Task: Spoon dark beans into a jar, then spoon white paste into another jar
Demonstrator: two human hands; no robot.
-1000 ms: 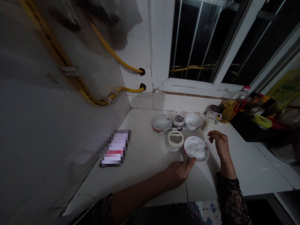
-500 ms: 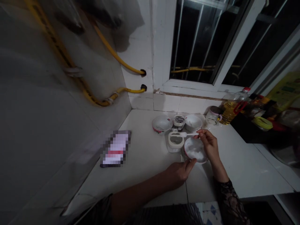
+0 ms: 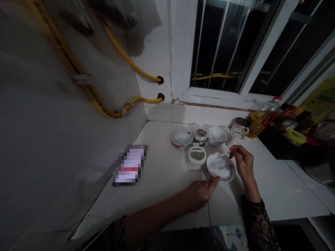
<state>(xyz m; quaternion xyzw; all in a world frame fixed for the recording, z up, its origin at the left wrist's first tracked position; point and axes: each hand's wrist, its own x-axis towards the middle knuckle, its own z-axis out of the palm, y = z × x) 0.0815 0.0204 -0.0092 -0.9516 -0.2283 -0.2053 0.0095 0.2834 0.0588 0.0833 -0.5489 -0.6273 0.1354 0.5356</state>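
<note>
A white bowl (image 3: 220, 167) heaped with white powder stands on the white counter (image 3: 162, 174). My left hand (image 3: 200, 192) rests on the counter with thumb and fingers closed on the bowl's near rim. My right hand (image 3: 243, 161) pinches a small white spoon (image 3: 225, 153) whose tip dips into the powder at the bowl's far right edge. Just left of the bowl sits a small white round-topped container (image 3: 196, 157).
Behind stand two more bowls (image 3: 180, 137) (image 3: 216, 136) with a dark jar (image 3: 200, 135) between them, a glass jar (image 3: 237, 130) and an oil bottle (image 3: 259, 118). A phone-like flat object (image 3: 130, 164) lies at left. Yellow hoses (image 3: 131, 62) run along the wall; a barred window (image 3: 230, 45) is behind.
My right hand swung the spoon from over the small container back to the right, into the powder bowl. My left hand stayed on the bowl's rim.
</note>
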